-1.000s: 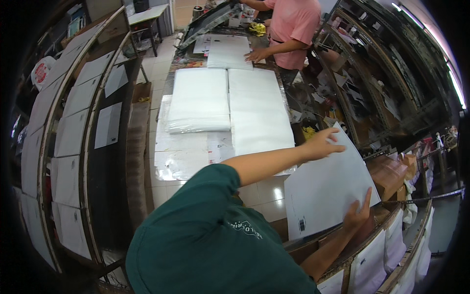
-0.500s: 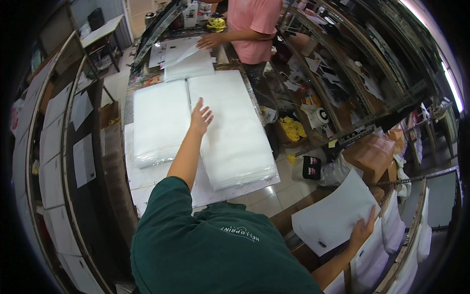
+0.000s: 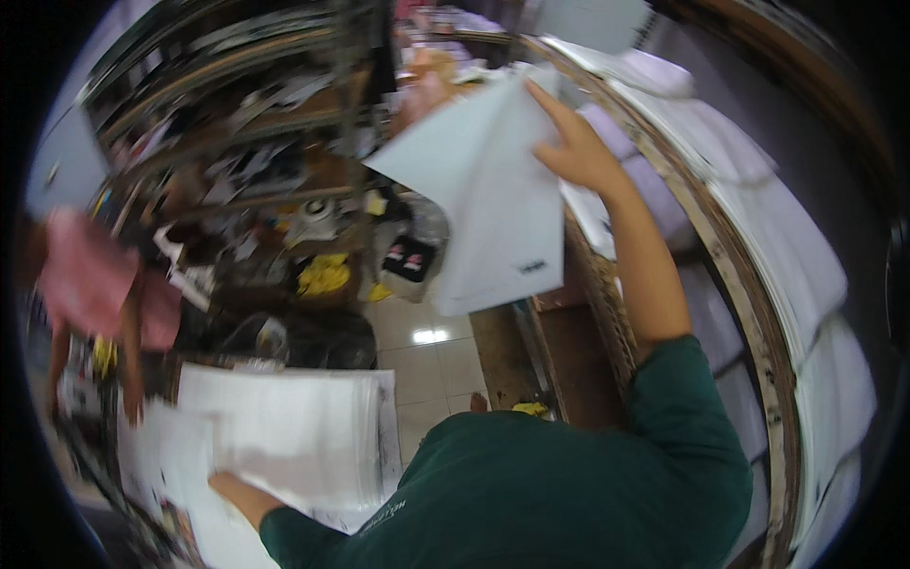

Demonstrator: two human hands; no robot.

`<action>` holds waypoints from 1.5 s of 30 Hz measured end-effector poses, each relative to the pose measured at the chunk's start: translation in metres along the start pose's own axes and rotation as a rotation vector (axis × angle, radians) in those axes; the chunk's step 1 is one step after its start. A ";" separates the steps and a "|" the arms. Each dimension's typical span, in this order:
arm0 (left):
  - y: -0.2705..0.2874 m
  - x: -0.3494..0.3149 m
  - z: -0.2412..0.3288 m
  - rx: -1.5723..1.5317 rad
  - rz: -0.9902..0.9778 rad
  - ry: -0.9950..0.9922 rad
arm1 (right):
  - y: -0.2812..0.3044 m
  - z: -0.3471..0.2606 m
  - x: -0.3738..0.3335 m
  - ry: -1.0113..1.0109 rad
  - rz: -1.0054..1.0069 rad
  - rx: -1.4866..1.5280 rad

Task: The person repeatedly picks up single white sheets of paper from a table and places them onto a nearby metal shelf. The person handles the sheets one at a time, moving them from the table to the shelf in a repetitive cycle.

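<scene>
My right hand (image 3: 580, 152) grips a large white sheet (image 3: 498, 213) by its edge, up by the racks. The sheet hangs tilted and curved, with a small dark printed mark near its lower edge. At the lower left, my left hand (image 3: 222, 482) is over a stack of white sheets (image 3: 294, 427) on the table. Motion smears its fingers, and I cannot tell whether they touch the stack.
A wooden rack (image 3: 706, 232) holding white sheets curves along the right. Metal shelving (image 3: 227, 119) full of clutter stands at the far left, near a yellow bundle (image 3: 324, 275). A co-worker in a pink shirt (image 3: 95, 284) stands at the table's far left.
My view has swung to the right. The sheet in my right hand has risen alongside the rack. The table, the stack and the co-worker now appear farther left.
</scene>
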State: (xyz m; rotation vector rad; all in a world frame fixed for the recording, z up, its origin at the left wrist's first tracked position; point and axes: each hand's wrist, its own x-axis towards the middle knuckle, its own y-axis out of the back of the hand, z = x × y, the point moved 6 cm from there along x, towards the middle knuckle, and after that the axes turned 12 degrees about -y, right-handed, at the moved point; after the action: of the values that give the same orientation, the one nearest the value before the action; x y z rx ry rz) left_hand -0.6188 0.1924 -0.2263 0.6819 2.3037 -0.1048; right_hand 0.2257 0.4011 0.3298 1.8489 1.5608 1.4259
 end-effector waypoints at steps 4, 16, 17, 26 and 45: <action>0.023 -0.011 0.016 0.681 -0.334 -0.494 | 0.087 0.044 0.062 -0.216 0.108 -0.005; 0.145 -0.191 -0.020 2.103 -1.117 -1.050 | 0.432 0.349 0.024 -0.648 0.679 0.030; 0.155 -0.196 -0.020 2.115 -1.114 -1.013 | 0.447 0.372 -0.001 -0.705 0.760 -0.072; 0.257 -0.260 -0.050 2.364 -1.309 -0.691 | 0.511 0.517 -0.121 -1.109 0.813 -0.582; 0.407 -0.415 -0.096 2.507 -2.283 0.891 | 0.406 0.298 -0.030 -1.330 0.903 -0.880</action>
State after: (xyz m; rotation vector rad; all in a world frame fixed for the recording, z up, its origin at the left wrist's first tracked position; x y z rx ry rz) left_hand -0.2252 0.3825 0.1681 0.8629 -0.1671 1.8997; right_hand 0.6985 0.3342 0.4932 2.0467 -0.5062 0.5023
